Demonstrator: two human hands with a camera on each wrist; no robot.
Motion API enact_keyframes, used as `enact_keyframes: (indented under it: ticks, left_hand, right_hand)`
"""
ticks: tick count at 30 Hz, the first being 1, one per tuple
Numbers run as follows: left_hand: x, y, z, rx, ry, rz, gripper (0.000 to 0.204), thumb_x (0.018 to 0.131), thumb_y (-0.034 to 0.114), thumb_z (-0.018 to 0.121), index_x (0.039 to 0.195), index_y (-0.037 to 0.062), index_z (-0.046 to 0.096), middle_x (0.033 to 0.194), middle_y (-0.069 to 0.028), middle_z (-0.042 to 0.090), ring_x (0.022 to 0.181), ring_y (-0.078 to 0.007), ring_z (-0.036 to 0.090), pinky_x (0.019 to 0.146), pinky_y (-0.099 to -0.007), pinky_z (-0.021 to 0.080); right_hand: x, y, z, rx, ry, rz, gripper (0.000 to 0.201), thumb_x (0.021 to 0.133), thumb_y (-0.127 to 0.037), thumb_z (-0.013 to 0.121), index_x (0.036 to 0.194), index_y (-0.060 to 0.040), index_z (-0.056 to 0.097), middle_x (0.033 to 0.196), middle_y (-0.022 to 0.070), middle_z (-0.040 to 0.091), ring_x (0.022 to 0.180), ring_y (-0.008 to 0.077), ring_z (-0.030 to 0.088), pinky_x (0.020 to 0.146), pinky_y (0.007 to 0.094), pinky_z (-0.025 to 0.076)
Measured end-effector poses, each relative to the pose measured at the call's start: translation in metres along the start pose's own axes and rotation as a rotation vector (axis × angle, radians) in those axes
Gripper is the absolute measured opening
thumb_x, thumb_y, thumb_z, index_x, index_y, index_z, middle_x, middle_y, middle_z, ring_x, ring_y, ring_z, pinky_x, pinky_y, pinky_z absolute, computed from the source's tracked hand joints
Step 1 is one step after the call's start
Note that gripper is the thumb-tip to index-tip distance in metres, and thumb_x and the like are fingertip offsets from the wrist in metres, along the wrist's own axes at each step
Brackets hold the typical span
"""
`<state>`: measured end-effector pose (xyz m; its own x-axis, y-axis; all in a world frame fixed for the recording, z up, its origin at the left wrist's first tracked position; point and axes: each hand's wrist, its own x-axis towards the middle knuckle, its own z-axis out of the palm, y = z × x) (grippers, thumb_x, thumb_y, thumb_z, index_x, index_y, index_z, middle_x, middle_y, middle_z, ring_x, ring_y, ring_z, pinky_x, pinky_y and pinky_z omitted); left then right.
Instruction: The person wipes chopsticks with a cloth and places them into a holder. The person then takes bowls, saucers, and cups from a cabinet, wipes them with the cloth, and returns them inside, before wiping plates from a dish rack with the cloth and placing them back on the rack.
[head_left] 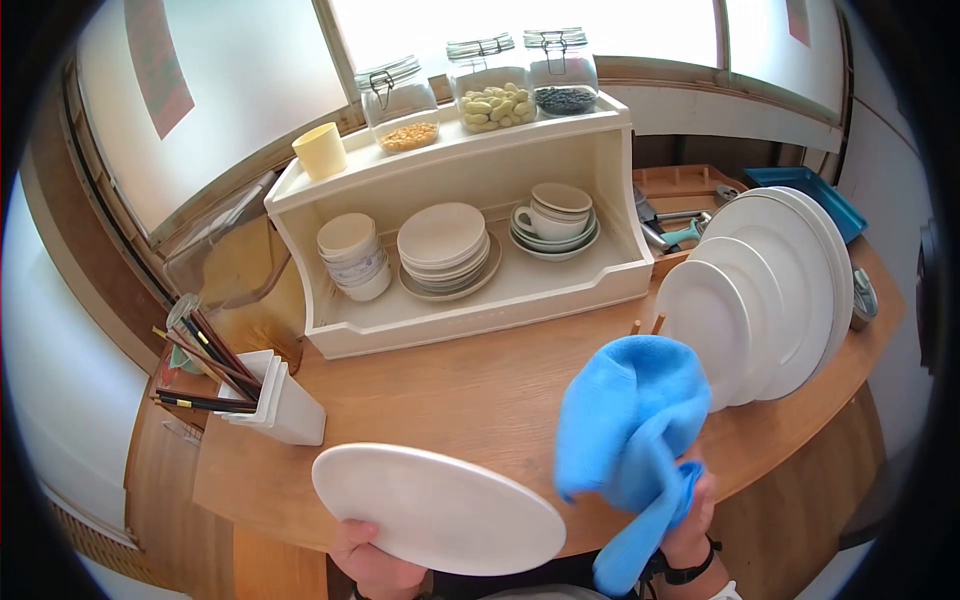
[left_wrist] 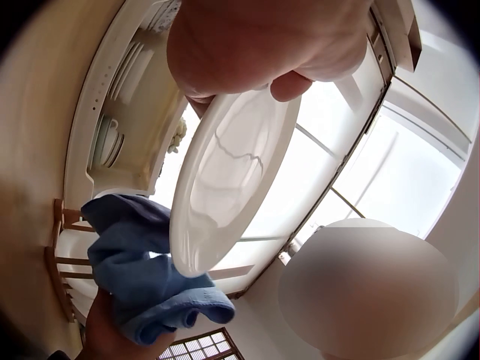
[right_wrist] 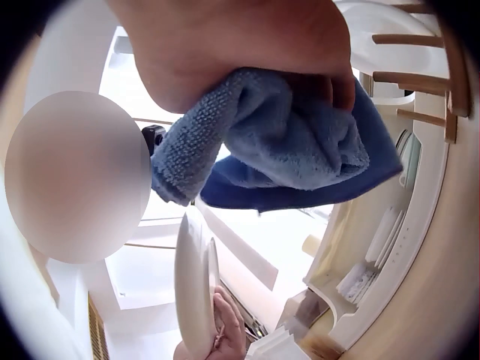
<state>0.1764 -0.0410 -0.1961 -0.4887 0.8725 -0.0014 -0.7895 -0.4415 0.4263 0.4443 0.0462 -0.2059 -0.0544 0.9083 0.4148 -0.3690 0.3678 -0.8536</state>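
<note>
A white plate is tilted over the front of the table, its rim gripped by my left hand with the thumb on the upper face. In the left wrist view the glossy side of the plate shows below the palm. My right hand holds a bunched blue cloth, whose folds hang down and hide most of the fingers. Seen from the right wrist, the cloth has a terry texture and is apart from the plate.
Large white plates stand upright in a wooden rack at the right. Behind, a cream shelf holds bowls, stacked plates and a cup, with glass jars on top. White holders with chopsticks stand at the left.
</note>
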Motion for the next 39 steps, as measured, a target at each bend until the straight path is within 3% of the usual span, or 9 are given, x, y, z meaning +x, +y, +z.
enact_keyframes:
  ticks: [2, 5, 11, 17, 24, 26, 28, 32, 39]
  left_hand:
    - [-0.001, -0.01, 0.005, 0.0, 0.015, -0.043, 0.054, 0.075, 0.015, 0.054, 0.127, 0.0003, 0.053, 0.116, -0.0225, 0.063, 0.105, -0.0421, 0.061, 0.094, -0.0572, 0.047]
    - [-0.016, -0.027, 0.002, 0.052, 0.048, -0.114, 0.058, 0.075, 0.015, 0.056, 0.13, -0.0005, 0.05, 0.122, -0.0218, 0.059, 0.111, -0.0406, 0.058, 0.099, -0.0551, 0.044]
    - [-0.025, -0.017, -0.016, 0.363, 0.145, -0.209, 0.071, 0.077, 0.023, 0.061, 0.14, 0.0004, 0.037, 0.137, -0.0207, 0.049, 0.125, -0.0375, 0.049, 0.108, -0.0507, 0.036]
    - [-0.006, 0.034, -0.028, 0.725, -0.427, -0.12, 0.054, 0.077, 0.023, 0.061, 0.125, 0.0005, 0.053, 0.121, -0.0241, 0.06, 0.106, -0.039, 0.061, 0.089, -0.0531, 0.051]
    - [-0.03, -0.029, 0.025, 0.22, -0.008, 0.165, 0.055, 0.078, 0.03, 0.061, 0.125, 0.002, 0.052, 0.12, -0.0215, 0.059, 0.104, -0.0356, 0.061, 0.091, -0.0502, 0.049]
    - [-0.041, -0.026, 0.027, 0.193, -0.091, -0.078, 0.056, 0.081, 0.021, 0.063, 0.131, 0.0, 0.049, 0.127, -0.0205, 0.057, 0.118, -0.0356, 0.055, 0.103, -0.0483, 0.042]
    - [-0.033, -0.04, 0.025, 0.308, 0.139, 0.318, 0.07, 0.073, 0.036, 0.06, 0.132, 0.0033, 0.044, 0.12, -0.0228, 0.056, 0.105, -0.0346, 0.06, 0.091, -0.049, 0.05]
    - [0.003, 0.0, 0.015, 0.475, -0.547, -0.046, 0.056, 0.082, 0.007, 0.06, 0.135, 0.0016, 0.043, 0.117, -0.0287, 0.06, 0.109, -0.0405, 0.06, 0.095, -0.0513, 0.048]
    - [-0.01, -0.028, 0.01, 0.242, -0.048, 0.01, 0.056, 0.072, 0.011, 0.053, 0.127, 0.0002, 0.052, 0.122, -0.0219, 0.06, 0.112, -0.0375, 0.058, 0.099, -0.0506, 0.045]
  right_hand:
    - [-0.003, -0.008, 0.008, 0.025, -0.413, 0.104, 0.042, 0.099, -0.033, 0.053, 0.12, 0.0024, 0.056, 0.132, 0.0136, 0.052, 0.115, 0.0208, 0.053, 0.098, 0.0362, 0.042]
    - [-0.028, 0.007, 0.048, 0.528, -0.406, 0.311, 0.093, 0.077, -0.031, 0.082, 0.146, 0.0018, 0.028, 0.14, 0.0133, 0.047, 0.13, 0.0234, 0.043, 0.11, 0.0408, 0.032]
    - [-0.017, 0.018, 0.047, 0.441, -0.395, 0.453, 0.062, 0.085, -0.002, 0.07, 0.139, -0.0019, 0.041, 0.134, 0.0117, 0.053, 0.124, 0.0207, 0.049, 0.104, 0.0376, 0.039]
    - [0.018, -0.007, 0.04, 0.186, -0.78, 0.213, 0.048, 0.09, 0.003, 0.06, 0.136, 0.0009, 0.047, 0.134, 0.0133, 0.053, 0.122, 0.0214, 0.051, 0.102, 0.0362, 0.042]
    - [-0.048, 0.021, 0.097, 0.567, -0.14, 0.216, 0.061, 0.091, -0.001, 0.061, 0.145, -0.0021, 0.032, 0.142, 0.0132, 0.046, 0.13, 0.0231, 0.044, 0.109, 0.0397, 0.032]
    - [-0.037, 0.023, 0.082, 0.59, -0.183, 0.34, 0.066, 0.09, 0.0, 0.061, 0.147, -0.0027, 0.027, 0.145, 0.0134, 0.042, 0.132, 0.0234, 0.041, 0.109, 0.0388, 0.034]
    - [-0.005, 0.014, 0.058, 0.451, -0.424, 0.369, 0.058, 0.09, 0.001, 0.061, 0.142, -0.0004, 0.036, 0.138, 0.0138, 0.05, 0.127, 0.0239, 0.047, 0.106, 0.0377, 0.037]
    - [0.025, -0.009, 0.028, 0.082, -0.677, 0.253, 0.044, 0.086, 0.0, 0.066, 0.127, 0.0042, 0.052, 0.116, 0.0144, 0.063, 0.11, 0.0237, 0.06, 0.096, 0.0363, 0.046]
    - [-0.049, 0.023, 0.071, 0.528, -0.067, 0.555, 0.064, 0.091, -0.02, 0.066, 0.143, -0.0032, 0.034, 0.138, 0.0161, 0.049, 0.127, 0.029, 0.049, 0.108, 0.0466, 0.038]
